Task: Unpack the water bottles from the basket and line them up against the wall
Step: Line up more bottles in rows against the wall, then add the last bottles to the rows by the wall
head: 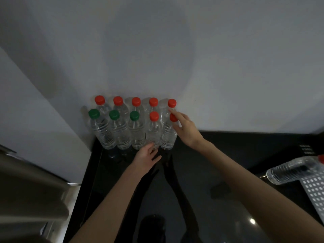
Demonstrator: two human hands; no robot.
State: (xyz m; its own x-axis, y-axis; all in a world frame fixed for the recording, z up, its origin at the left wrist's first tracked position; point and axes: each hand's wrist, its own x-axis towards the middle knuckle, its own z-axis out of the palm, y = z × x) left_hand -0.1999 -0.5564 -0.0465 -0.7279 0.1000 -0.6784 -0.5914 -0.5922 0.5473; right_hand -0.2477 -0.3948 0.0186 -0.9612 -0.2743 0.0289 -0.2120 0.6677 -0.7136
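Note:
Several clear water bottles stand in two rows on the black counter (219,155) against the white wall (157,50). The back row has red caps (100,99). In the front row, three green-capped bottles (114,130) stand on the left and two red-capped ones on the right. My right hand (184,127) grips the neck of the rightmost front bottle (168,137), just under its red cap. My left hand (146,156) rests with fingers apart at the base of the neighbouring red-capped bottle (154,130). One more bottle (291,171) lies in the white perforated basket (313,188) at the right edge.
A grey metallic appliance or ledge (29,186) fills the lower left beside the counter's left edge. A side wall (35,111) closes off the corner to the left of the bottles. Small white markings (306,149) are printed on the counter at the far right.

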